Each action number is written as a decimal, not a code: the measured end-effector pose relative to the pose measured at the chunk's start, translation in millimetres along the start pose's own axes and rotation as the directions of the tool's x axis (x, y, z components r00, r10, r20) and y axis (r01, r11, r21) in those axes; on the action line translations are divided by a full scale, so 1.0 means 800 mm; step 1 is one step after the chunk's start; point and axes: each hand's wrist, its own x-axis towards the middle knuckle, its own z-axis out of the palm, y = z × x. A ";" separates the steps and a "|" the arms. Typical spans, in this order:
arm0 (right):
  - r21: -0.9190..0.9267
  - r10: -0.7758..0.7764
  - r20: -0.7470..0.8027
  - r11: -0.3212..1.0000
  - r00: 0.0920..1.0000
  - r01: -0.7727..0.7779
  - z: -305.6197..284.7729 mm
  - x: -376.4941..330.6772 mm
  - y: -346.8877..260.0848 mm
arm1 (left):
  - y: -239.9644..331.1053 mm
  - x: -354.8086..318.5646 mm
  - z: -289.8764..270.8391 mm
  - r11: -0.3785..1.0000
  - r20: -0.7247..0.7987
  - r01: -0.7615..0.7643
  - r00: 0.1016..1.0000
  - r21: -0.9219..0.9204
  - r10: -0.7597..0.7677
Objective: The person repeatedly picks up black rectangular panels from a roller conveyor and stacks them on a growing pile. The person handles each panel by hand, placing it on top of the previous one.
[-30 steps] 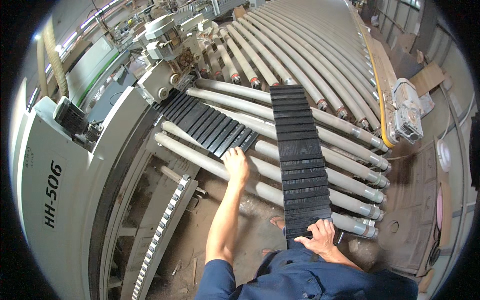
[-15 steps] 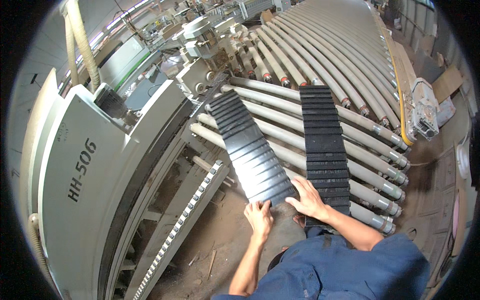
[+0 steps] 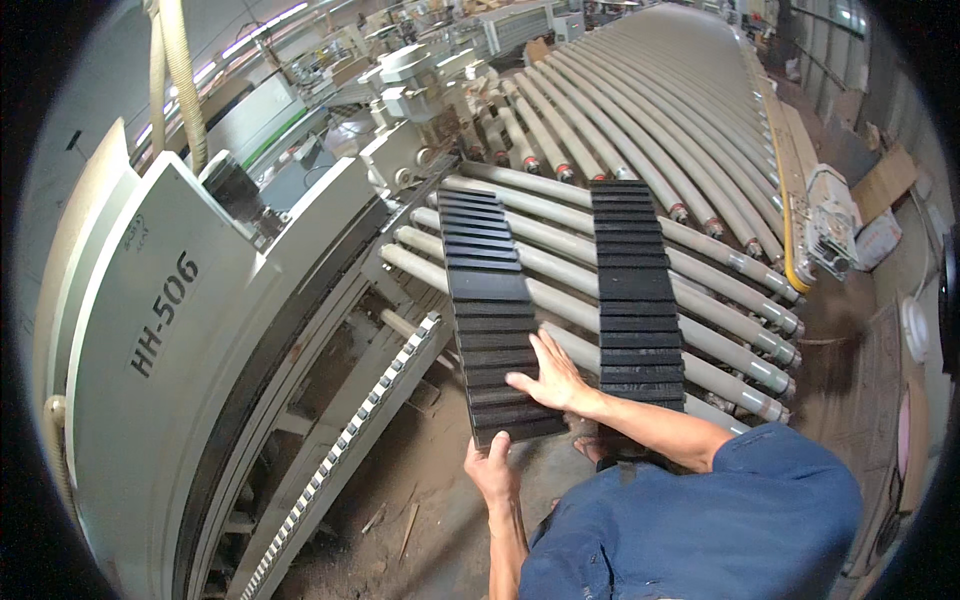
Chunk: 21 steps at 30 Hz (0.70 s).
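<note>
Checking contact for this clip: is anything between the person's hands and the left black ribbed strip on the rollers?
Nothing visible. The right hand lies flat on the left ribbed strip; the left hand grips its near end.

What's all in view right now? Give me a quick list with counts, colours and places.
ribbed panels: two, black, lying side by side across the rollers, the second to the right
conveyor rollers: many, pale grey, running far back
machine housing: one, off-white, left
toothed rail: one, pale, slanting down at lower left
hose: one, beige, upper left
motor unit: one, white, right edge of conveyor
floor: brown, dusty, below
left hand: at the near end of the left panel
right hand: flat on the left panel
</note>
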 end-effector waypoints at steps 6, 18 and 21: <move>0.837 0.230 0.189 0.470 0.955 -0.279 -0.061 0.074 -0.015 | 0.045 -0.045 0.064 0.302 0.551 -0.731 0.668 0.612 0.501; 0.945 0.343 -0.012 0.311 0.939 -0.102 -0.146 -0.040 0.115 | 0.034 -0.040 0.079 0.742 0.488 -0.161 0.838 0.651 -0.246; 0.969 0.350 -0.019 0.236 0.936 -0.068 -0.173 -0.056 0.144 | -0.009 -0.029 0.091 0.853 0.493 0.069 0.790 0.518 -0.364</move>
